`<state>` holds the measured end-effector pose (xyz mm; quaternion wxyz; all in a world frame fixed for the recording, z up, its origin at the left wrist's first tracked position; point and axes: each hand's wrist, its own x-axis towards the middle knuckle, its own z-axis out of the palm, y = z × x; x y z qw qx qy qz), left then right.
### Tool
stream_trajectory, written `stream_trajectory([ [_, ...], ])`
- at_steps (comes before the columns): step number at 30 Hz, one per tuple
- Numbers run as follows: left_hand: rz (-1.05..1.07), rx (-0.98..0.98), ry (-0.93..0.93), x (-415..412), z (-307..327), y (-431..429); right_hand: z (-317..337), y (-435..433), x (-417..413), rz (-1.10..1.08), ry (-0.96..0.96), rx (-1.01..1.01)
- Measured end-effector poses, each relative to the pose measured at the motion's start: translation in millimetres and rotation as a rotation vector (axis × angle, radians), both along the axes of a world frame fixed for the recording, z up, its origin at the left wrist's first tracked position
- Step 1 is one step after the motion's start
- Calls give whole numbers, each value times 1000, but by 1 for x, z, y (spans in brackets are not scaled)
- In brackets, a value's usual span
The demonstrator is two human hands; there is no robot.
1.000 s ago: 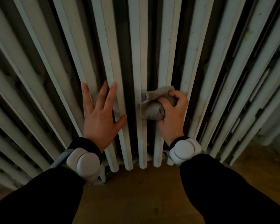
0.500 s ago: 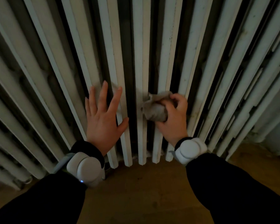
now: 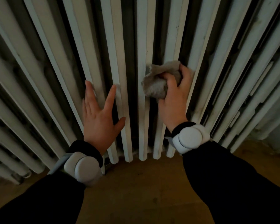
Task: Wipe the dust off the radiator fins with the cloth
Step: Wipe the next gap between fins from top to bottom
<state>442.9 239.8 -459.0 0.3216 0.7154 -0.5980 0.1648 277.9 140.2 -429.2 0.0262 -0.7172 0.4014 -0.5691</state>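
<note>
1. The right hand point(image 3: 174, 102) is gripping a bunched grey cloth point(image 3: 157, 84), its fingers curling round it and pressing it against the middle fins point(image 3: 141, 38).
2. The left hand point(image 3: 99, 122) is lying flat, fingers spread, against fins just left of the cloth, holding nothing.
3. A white band point(image 3: 189, 138) is sitting on each wrist, above the floor point(image 3: 136, 191).

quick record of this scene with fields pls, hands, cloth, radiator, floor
radiator: white, upright fins, dark gaps between
cloth: grey-beige, crumpled, pressed against the middle fins
right hand: grips the cloth, fingers curled round it
left hand: fingers straight and spread, laid on the fins left of the cloth
wrist bands: white, one on each wrist
floor: brown, below the radiator
</note>
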Motion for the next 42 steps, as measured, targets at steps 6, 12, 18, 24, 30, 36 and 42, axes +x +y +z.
stream_trajectory([
  [6, 1, 20, 13, -2, -14, -2, -33, 0, -1, -25, 63, 15],
  [12, 2, 33, -7, 0, -23, 0, -60, 8, -7, 14, 152, 92],
  [18, 27, 97, -28, -3, -29, 5, -75, 18, -8, 8, 231, 118],
  [24, 21, 138, -36, -2, -33, 13, -92, 16, -9, -44, 259, 187],
  [30, 9, 52, -23, 3, -11, 16, -63, 15, -17, -40, 168, 68],
  [36, 38, -77, -6, 7, 12, 5, -16, 11, -17, -72, 103, -161],
  [42, 24, -110, -78, 4, 3, -4, -47, 0, -6, -33, 176, -90],
])
